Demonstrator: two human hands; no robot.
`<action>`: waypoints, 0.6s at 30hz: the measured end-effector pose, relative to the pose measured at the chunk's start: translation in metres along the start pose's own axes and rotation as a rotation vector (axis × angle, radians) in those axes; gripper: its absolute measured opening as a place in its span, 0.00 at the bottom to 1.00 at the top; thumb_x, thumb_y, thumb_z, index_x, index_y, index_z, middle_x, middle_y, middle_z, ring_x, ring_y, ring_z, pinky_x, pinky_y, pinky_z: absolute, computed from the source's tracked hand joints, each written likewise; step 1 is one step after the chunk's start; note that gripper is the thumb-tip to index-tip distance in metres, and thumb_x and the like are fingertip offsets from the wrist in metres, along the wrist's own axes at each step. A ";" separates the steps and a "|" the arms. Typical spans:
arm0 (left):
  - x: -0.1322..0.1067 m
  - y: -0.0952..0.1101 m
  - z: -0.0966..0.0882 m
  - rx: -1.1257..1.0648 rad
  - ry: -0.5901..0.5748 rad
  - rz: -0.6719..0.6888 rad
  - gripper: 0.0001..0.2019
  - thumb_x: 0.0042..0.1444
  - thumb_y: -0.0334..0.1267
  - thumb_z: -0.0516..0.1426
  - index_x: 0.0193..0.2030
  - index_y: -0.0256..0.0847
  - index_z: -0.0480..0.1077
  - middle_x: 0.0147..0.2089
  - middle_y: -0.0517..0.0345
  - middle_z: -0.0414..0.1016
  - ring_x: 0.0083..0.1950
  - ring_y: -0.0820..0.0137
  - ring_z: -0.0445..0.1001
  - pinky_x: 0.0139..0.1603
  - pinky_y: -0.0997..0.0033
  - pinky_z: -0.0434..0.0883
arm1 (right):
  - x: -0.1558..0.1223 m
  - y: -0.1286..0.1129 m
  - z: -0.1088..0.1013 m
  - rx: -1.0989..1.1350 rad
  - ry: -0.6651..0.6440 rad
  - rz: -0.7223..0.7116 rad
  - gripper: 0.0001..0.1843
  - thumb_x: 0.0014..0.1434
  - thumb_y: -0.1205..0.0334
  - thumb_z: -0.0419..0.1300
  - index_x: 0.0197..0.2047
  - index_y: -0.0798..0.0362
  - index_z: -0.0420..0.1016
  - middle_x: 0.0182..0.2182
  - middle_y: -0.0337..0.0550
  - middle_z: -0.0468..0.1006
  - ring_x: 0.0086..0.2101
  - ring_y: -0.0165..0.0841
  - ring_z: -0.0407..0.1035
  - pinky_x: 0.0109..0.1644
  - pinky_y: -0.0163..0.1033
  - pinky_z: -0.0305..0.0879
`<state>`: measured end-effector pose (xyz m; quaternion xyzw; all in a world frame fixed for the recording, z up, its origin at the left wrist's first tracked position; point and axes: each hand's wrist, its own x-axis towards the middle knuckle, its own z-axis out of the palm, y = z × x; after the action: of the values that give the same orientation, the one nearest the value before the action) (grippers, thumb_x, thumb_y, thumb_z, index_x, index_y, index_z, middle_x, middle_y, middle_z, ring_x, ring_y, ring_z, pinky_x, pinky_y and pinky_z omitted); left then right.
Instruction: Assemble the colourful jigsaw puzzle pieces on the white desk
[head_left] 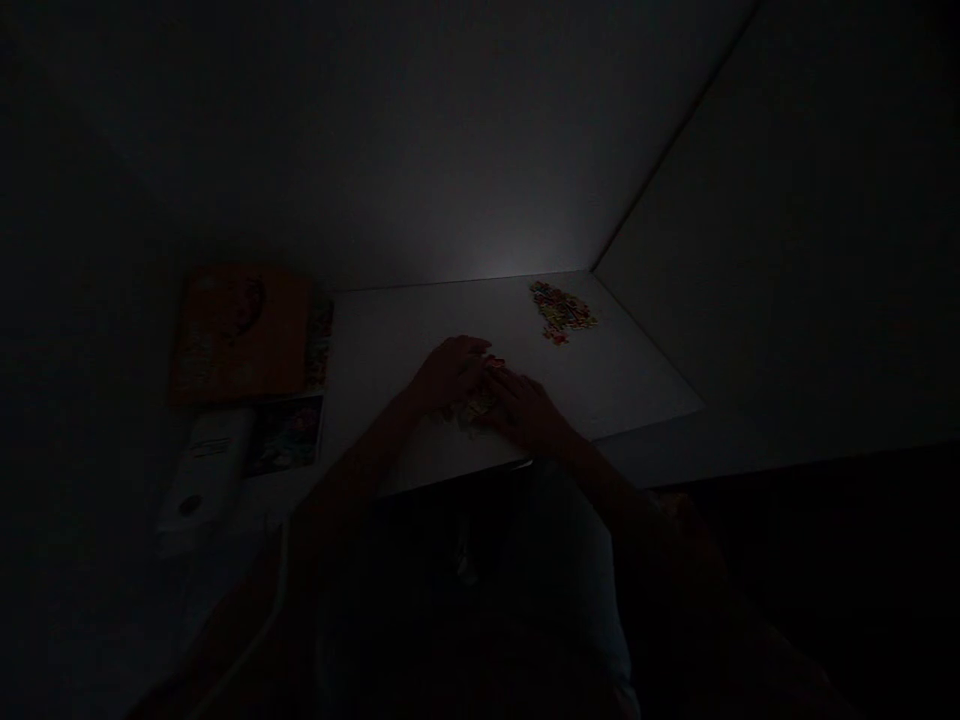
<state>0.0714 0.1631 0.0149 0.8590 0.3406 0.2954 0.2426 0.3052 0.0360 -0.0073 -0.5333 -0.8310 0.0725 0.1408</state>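
The scene is very dark. My left hand (450, 372) and my right hand (525, 408) rest close together on a white board (390, 340), fingers bent over a small cluster of coloured puzzle pieces (484, 400) between them. The fingertips of both hands touch the cluster. Whether either hand grips a piece is too dim to make out. A loose heap of coloured pieces (561, 310) lies at the board's far right corner, well beyond my hands.
An orange box (244, 335) stands left of the board, with a dark picture card (286, 435) in front of it. A white bottle (202, 470) lies at the near left. Walls meet in a corner behind the board.
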 end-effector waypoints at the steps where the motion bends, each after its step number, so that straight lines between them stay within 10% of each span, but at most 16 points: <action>1: -0.007 0.006 0.004 0.067 -0.073 0.024 0.22 0.81 0.47 0.57 0.74 0.46 0.81 0.74 0.44 0.84 0.75 0.53 0.81 0.80 0.47 0.74 | 0.000 0.008 -0.001 -0.016 -0.007 0.033 0.47 0.84 0.38 0.58 0.96 0.37 0.49 0.90 0.47 0.57 0.86 0.54 0.58 0.88 0.71 0.60; 7: -0.049 0.009 -0.006 0.457 -0.122 -0.269 0.42 0.80 0.63 0.59 0.90 0.41 0.64 0.93 0.38 0.56 0.95 0.40 0.52 0.94 0.37 0.51 | 0.001 0.030 -0.002 -0.109 0.002 0.223 0.48 0.83 0.33 0.56 0.95 0.45 0.55 0.90 0.54 0.58 0.87 0.58 0.55 0.91 0.73 0.51; 13: -0.061 -0.012 -0.035 0.554 -0.017 -0.421 0.46 0.79 0.74 0.53 0.89 0.43 0.67 0.94 0.34 0.54 0.95 0.37 0.50 0.92 0.29 0.50 | -0.001 0.019 -0.007 -0.112 0.035 0.226 0.50 0.83 0.36 0.59 0.96 0.47 0.49 0.92 0.55 0.51 0.88 0.59 0.50 0.90 0.72 0.53; 18: -0.064 -0.014 -0.040 0.541 0.071 -0.518 0.52 0.79 0.74 0.51 0.91 0.31 0.60 0.93 0.24 0.52 0.95 0.35 0.48 0.93 0.29 0.45 | 0.001 0.023 -0.006 -0.071 0.005 0.082 0.40 0.85 0.40 0.57 0.92 0.40 0.63 0.89 0.50 0.62 0.86 0.54 0.58 0.89 0.67 0.57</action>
<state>0.0006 0.1340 0.0124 0.7667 0.6204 0.1534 0.0614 0.3267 0.0465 -0.0079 -0.5717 -0.8101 0.0471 0.1208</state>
